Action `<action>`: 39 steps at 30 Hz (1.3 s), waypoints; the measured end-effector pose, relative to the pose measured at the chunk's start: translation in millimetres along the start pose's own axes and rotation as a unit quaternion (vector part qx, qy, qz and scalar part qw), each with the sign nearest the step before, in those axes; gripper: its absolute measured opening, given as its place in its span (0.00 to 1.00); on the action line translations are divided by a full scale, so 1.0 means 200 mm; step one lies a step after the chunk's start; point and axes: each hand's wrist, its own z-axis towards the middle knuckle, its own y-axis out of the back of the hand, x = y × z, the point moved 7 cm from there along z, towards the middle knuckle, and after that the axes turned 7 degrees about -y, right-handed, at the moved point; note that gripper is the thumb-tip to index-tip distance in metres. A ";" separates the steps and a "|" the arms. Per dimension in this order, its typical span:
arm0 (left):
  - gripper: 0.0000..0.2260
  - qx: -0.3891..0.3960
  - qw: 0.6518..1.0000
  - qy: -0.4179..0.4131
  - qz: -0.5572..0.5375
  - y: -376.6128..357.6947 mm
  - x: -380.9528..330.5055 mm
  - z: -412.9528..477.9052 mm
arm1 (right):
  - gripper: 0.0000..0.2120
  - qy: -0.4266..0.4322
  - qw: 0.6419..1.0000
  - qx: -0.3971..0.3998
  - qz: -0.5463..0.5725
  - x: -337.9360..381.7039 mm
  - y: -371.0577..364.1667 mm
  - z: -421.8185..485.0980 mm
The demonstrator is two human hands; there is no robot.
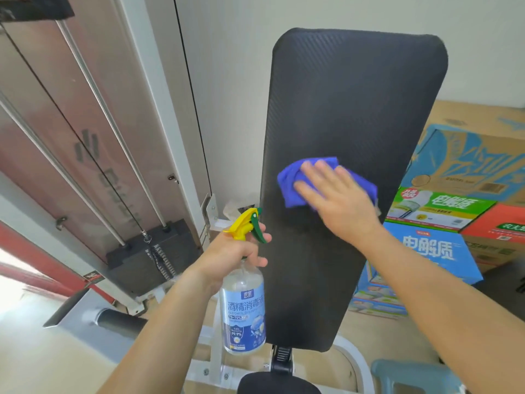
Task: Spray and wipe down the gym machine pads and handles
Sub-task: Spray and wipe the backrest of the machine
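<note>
A tall black back pad (352,109) of the gym machine stands upright in the middle of the view. My right hand (338,197) lies flat with straight fingers on a blue cloth (292,189) and presses it against the pad's middle. My left hand (235,254) grips the neck of a clear spray bottle (244,308) with a yellow and green trigger head, held just left of the pad's lower part. The bottle has a blue and white label. A black seat pad (272,383) shows at the bottom edge.
A weight stack (153,251) with chrome guide rods and a cable stands at the left. Stacked cardboard boxes (443,211) fill the right side behind the pad. The white machine frame (216,362) runs under the bottle. A grey-blue object (412,376) sits at the bottom right.
</note>
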 end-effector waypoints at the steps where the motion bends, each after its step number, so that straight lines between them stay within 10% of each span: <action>1: 0.25 0.004 1.000 0.003 0.010 -0.02 0.01 -0.01 | 0.22 -0.058 0.998 -0.020 -0.004 -0.11 0.05 0.04; 14: 0.22 -0.016 1.000 0.010 0.020 -0.08 0.08 -0.02 | 0.25 -0.173 0.983 -0.037 0.046 -0.29 0.15 0.10; 29: 0.24 -0.086 0.995 0.025 -0.036 0.13 0.42 -0.08 | 0.32 0.235 0.958 0.166 0.016 0.59 -0.42 -0.62; 39: 0.27 -0.051 0.997 -0.022 -0.049 0.04 0.30 0.02 | 0.23 -0.121 0.988 -0.092 0.009 0.00 -0.03 0.05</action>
